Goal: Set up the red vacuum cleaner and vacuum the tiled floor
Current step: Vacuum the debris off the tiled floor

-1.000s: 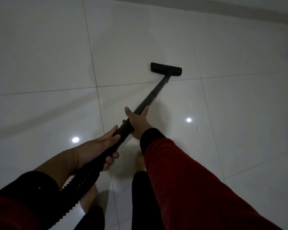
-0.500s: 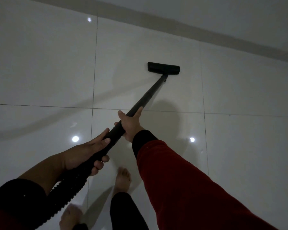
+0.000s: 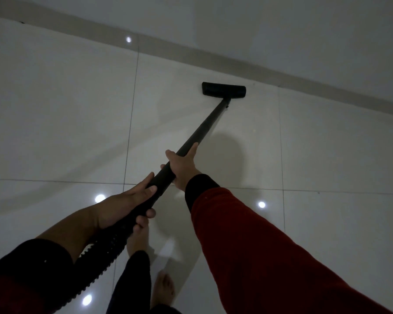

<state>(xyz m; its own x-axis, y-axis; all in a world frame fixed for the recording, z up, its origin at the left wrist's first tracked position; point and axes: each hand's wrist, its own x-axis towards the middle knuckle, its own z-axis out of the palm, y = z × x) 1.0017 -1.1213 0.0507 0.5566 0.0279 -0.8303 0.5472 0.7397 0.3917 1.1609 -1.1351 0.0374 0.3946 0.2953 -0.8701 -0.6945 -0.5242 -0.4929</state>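
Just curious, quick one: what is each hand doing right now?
Left hand: closed around the black wand, near the ribbed hose.
Right hand: closed around the same wand, further down.

— Where does the camera sit?
— On the person's head, looking forward and down along the wand (image 3: 204,126) to the baseboard (image 3: 281,74).
— How near?
— Arms fill the bottom; the baseboard lies beyond the wand's far end.
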